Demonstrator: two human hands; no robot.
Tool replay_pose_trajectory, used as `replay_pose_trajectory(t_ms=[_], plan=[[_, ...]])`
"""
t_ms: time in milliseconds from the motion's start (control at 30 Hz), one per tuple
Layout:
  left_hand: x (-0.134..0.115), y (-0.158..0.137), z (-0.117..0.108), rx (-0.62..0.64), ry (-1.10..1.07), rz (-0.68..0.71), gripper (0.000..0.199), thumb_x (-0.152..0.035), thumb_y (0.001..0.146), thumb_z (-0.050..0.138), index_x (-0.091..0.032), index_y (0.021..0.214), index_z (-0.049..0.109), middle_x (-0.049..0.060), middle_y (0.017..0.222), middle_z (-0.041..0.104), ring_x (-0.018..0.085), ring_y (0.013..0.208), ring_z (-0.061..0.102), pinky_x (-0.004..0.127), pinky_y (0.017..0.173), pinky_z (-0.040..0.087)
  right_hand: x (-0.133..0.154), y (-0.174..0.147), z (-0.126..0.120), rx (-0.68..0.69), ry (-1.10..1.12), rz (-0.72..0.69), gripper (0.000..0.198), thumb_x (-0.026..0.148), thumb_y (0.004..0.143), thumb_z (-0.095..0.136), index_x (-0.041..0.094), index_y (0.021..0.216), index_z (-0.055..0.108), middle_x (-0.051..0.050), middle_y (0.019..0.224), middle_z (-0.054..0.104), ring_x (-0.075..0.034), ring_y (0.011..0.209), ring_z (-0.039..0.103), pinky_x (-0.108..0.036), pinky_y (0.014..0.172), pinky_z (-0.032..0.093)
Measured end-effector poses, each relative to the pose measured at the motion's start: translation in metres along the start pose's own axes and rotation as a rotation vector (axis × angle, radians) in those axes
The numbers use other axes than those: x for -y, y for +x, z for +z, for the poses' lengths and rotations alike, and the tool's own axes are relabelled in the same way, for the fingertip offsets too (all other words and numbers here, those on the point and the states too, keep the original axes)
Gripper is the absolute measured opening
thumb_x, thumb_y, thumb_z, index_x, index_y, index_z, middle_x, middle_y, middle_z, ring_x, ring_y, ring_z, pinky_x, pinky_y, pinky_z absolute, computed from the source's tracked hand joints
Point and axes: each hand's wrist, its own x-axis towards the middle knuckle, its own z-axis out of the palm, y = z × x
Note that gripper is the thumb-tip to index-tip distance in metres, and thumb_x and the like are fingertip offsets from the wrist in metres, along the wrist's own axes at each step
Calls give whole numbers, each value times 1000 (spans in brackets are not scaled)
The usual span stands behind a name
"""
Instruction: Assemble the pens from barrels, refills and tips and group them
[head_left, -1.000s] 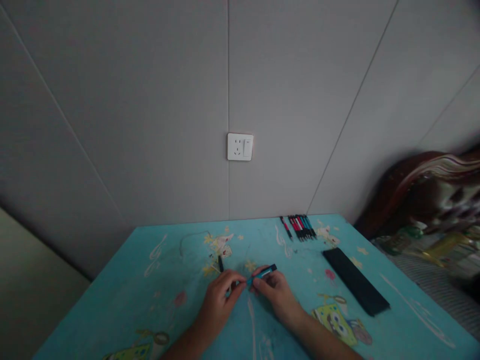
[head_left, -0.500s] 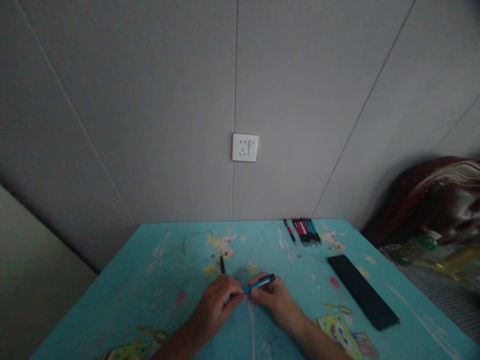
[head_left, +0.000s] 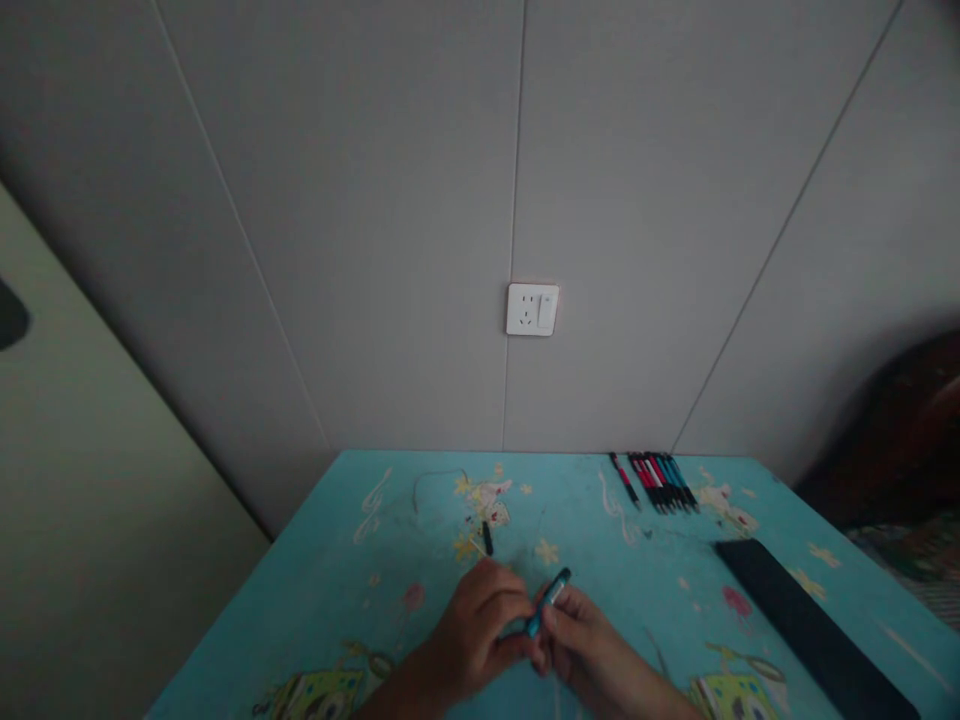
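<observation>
A blue pen point(head_left: 546, 604) with a dark tip is held at a slant over the front middle of the table. My right hand point(head_left: 581, 635) is closed on it, thumb against its side. The thumb and fingers of my left hand point(head_left: 484, 625) pinch around the pen's lower end, so that end is partly hidden. Just beyond my left hand lies a short black pen part point(head_left: 487, 538), with a thin pale stick point(head_left: 477, 547) beside it.
Several red, blue and black pens point(head_left: 661, 482) lie in a row at the back right, and one red-and-black pen point(head_left: 624, 480) lies apart on their left. A long black flat case point(head_left: 814, 625) rests on the right. A wall with a white socket point(head_left: 532, 309) stands behind the table point(head_left: 300, 570).
My view has turned left, so the table appears farther right. The blue pen is tilted more steeply between my hands, and my left hand has come closer around its lower end.
</observation>
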Motion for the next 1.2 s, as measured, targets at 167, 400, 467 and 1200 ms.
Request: replay_pose_trajectory(t_ms=[167, 400, 467, 1200], plan=[[-1, 3, -1, -90, -4, 2, 29, -36, 86, 64, -21, 109, 57, 11, 105, 61, 21, 97, 58, 36, 87, 48, -5, 9, 11, -45, 47, 1, 21, 37, 83, 70, 17, 81, 65, 1, 66, 56, -10, 58, 51, -24, 59, 39], [15, 12, 1, -393, -135, -311, 7, -19, 89, 57, -18, 96, 59, 6, 95, 64, 18, 94, 62, 33, 84, 50, -9, 49, 3, -138, -438, -96, 42, 54, 87, 56, 15, 74, 63, -1, 64, 56, -12, 55, 49, -24, 52, 36], [18, 13, -5, -444, -120, -343, 8, -18, 90, 56, -19, 98, 58, 6, 99, 65, 19, 99, 61, 35, 89, 50, -7, 50, -1, -144, -805, -217, 36, 49, 88, 57, 16, 77, 65, -1, 66, 57, -13, 60, 50, -25, 57, 38], [47, 13, -28, -681, -96, -675, 31, -38, 99, 35, -20, 118, 51, -1, 73, 51, 12, 65, 51, 23, 65, 44, -22, 53, -5, -396, -2026, -423, 13, 22, 93, 54, 20, 85, 64, -6, 89, 60, -23, 89, 54, -37, 86, 41]])
